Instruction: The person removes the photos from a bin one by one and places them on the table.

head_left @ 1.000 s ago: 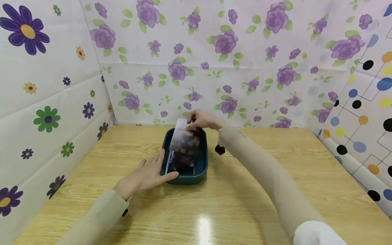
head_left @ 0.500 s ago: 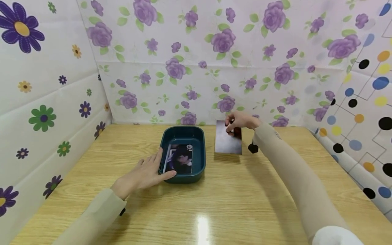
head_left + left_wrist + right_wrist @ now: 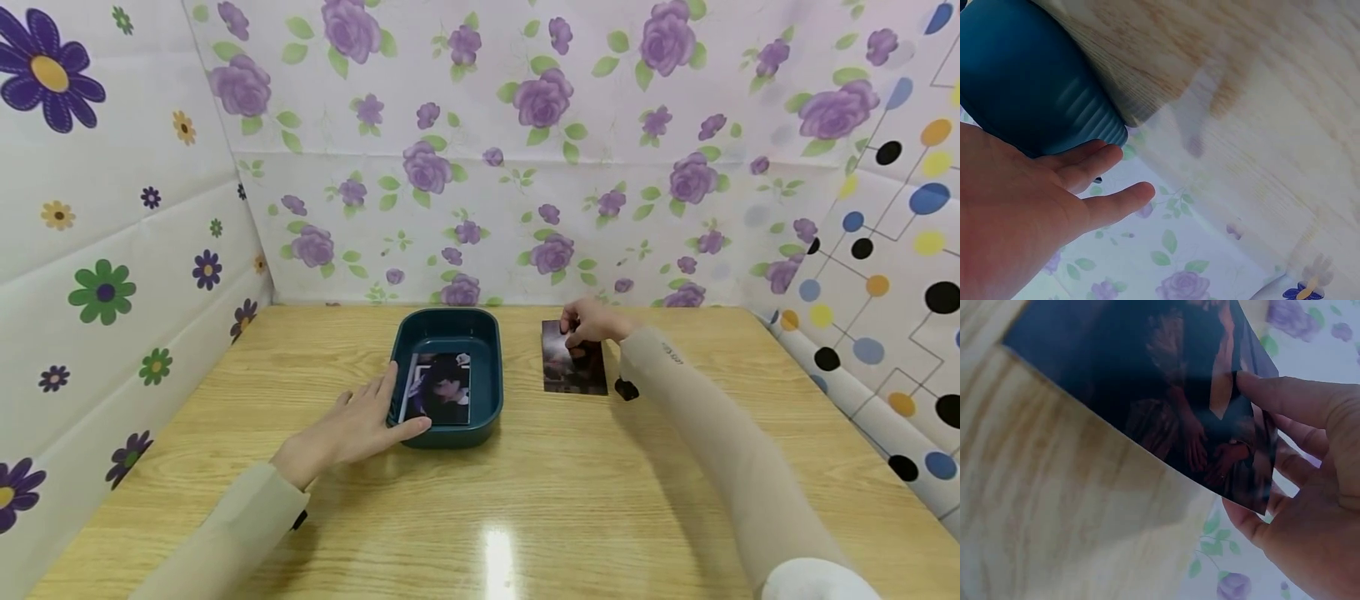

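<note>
A dark blue-green rectangular box [image 3: 491, 400] stands on the wooden table, with a photo print [image 3: 442, 392] lying inside it toward the near end. My left hand [image 3: 348, 433] rests against the box's left near corner, its fingers extended and the thumb over the front rim. In the left wrist view those fingers lie along the box's ribbed side [image 3: 1085, 119]. To the right of the box, my right hand [image 3: 592, 322] pinches another dark glossy photo print [image 3: 573, 373] by its far edge. The right wrist view shows the thumb on the picture side of the print and the other fingers behind it.
The light wood table [image 3: 480, 517] runs back to a wall sheet with purple roses [image 3: 547, 100]. A daisy-patterned sheet [image 3: 135, 233] borders the left side, and a dotted sheet [image 3: 900, 250] borders the right.
My right hand has carried the photo print out of the box to the right and lowered it close to the table. The left hand has stayed at the box.
</note>
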Demonstrator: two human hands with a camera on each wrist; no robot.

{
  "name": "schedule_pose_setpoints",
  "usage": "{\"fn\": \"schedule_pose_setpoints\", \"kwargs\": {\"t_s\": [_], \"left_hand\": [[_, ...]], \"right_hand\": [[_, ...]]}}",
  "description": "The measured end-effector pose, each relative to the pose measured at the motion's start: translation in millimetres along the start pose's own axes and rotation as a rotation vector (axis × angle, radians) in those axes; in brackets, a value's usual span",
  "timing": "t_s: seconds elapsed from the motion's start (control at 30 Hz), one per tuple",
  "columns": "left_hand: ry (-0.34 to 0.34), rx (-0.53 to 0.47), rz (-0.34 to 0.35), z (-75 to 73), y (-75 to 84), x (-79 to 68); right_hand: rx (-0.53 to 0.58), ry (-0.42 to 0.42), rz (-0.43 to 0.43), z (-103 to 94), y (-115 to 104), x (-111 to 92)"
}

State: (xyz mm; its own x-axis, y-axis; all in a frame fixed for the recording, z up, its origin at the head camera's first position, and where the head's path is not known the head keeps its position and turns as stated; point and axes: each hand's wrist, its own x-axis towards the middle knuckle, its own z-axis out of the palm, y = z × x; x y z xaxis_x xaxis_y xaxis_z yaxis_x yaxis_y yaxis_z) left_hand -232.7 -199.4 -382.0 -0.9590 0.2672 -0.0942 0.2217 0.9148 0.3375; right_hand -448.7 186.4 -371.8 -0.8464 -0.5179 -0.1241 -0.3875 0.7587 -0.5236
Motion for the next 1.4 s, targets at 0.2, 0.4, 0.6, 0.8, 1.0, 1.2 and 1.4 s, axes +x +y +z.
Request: {"fn": "schedule_pose_setpoints", "kwargs": {"t_s": [0.2,0.4,0.6,0.8,1.0,1.2,1.4], "left_hand": [[0.002,-0.011,-0.004,-0.2,0.1,-0.2],[-0.001,-0.025,-0.003,0.0,-0.6,-1.0],[0.002,-0.024,-0.005,0.3,-1.7,-1.0],[0.002,-0.040,-0.007,1.3,-1.2,-1.3],[0.017,-0.046,-0.002,1.3,-1.8,-0.8],[0.018,-0.040,-0.007,0.1,-2.0,-0.2],[0.006,-0.048,-0.002,1.3,-2.5,-0.3]], "right_hand": [[-0.099,0.018,-0.007,9.5,2.2,4.1],[-0.172,0.064,-0.042,15.8,2.0,2.8],[-0.216,0.150,-0.099,20.2,-9.9,4.1],[0.084,0.227,-0.136,24.8,-41.9,12.5],[0.196,0.321,-0.205,31.3,-85.3,30.1],[0.145,0.263,-0.350,45.8,-125.8,46.9],[0.009,0.044,-0.414,64.8,-148.1,59.8]]}}
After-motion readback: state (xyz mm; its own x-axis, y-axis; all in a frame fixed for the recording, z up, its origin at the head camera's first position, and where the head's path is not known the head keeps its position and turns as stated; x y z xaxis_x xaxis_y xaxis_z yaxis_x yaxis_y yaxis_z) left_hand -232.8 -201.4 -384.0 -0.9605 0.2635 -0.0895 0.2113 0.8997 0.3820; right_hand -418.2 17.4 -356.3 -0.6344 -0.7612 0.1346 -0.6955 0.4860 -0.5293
